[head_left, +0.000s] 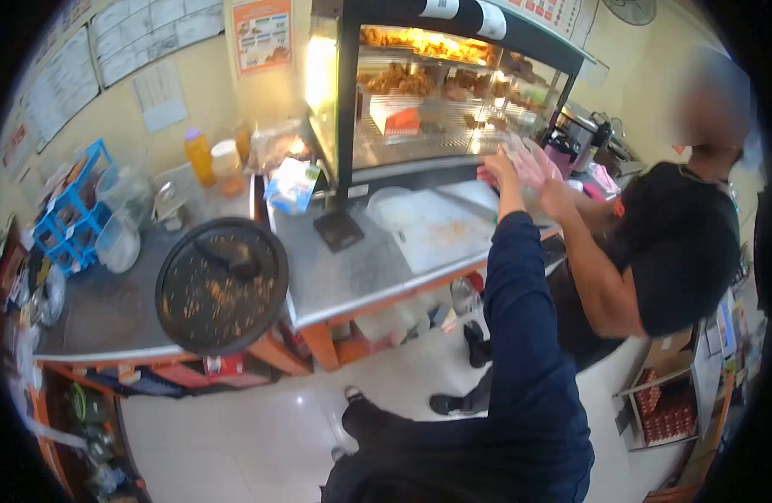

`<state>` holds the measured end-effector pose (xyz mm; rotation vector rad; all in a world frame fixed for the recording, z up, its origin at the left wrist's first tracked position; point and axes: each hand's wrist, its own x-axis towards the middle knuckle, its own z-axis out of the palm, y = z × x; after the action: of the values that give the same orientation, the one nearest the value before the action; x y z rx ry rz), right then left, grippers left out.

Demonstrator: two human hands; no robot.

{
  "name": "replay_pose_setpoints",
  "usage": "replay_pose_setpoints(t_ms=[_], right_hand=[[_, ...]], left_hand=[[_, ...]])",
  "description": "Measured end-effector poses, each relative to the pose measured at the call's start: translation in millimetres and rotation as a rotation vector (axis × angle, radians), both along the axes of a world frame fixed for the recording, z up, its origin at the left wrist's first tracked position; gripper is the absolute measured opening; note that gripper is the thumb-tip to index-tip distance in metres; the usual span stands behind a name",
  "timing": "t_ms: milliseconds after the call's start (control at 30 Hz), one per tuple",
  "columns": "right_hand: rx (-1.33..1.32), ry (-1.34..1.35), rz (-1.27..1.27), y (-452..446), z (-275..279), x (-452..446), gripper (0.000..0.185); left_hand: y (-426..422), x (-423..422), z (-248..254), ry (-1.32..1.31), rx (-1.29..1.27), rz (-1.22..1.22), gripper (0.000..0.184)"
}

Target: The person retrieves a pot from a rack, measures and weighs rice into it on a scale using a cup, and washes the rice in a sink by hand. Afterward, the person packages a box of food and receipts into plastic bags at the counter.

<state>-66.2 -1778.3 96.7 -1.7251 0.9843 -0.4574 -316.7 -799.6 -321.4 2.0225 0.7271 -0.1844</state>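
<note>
My right hand (501, 168), at the end of a dark blue sleeve, reaches out in front of the glass display warmer. Its fingers are closed at the edge of a thin pink plastic bag (532, 163); the exact grip is small and blurred. A co-worker's hand (557, 199) is at the other side of the same bag. Below the hands, a white cutting board (440, 239) with crumbs lies on the metal counter, with a long knife (461, 201) near its back edge. My left hand is out of view.
The display warmer (352, 109) holds fried food. A co-worker in a black shirt (679, 243) stands close on the right. A large round black pan (222, 285) with scraps overhangs the counter's front. Bottles (199, 158) and a blue rack (71, 218) stand left.
</note>
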Motion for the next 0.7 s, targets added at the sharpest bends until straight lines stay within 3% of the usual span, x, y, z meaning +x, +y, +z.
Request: replay_pose_setpoints(t_ms=[133, 200, 267, 367, 567, 700], right_hand=[[0.020, -0.046, -0.009, -44.0, -7.9, 34.1, 0.079], [0.005, -0.024, -0.050, -54.8, -7.9, 48.4, 0.077], [0.014, -0.004, -0.066, -72.9, -7.6, 61.6, 0.078], [-0.096, 0.084, -0.135, -80.2, -2.5, 79.9, 0.078], [-0.159, 0.203, -0.167, -64.6, -27.3, 93.3, 0.082], [-0.152, 0.139, -0.176, -1.3, -27.9, 81.3, 0.083]], left_hand=[[-10.7, 65.5, -11.0, -0.221, -0.170, -0.052, 0.032], [-39.3, 101.5, -17.8, -0.231, -0.320, -0.172, 0.032], [-66.4, 111.6, -20.3, -0.058, -0.465, -0.261, 0.035], [-93.4, 94.3, -12.4, 0.387, -0.254, -0.246, 0.034], [-87.3, 43.0, -15.7, 0.483, -0.239, -0.186, 0.033], [-40.8, 28.5, -25.2, 0.497, -0.247, -0.182, 0.033]])
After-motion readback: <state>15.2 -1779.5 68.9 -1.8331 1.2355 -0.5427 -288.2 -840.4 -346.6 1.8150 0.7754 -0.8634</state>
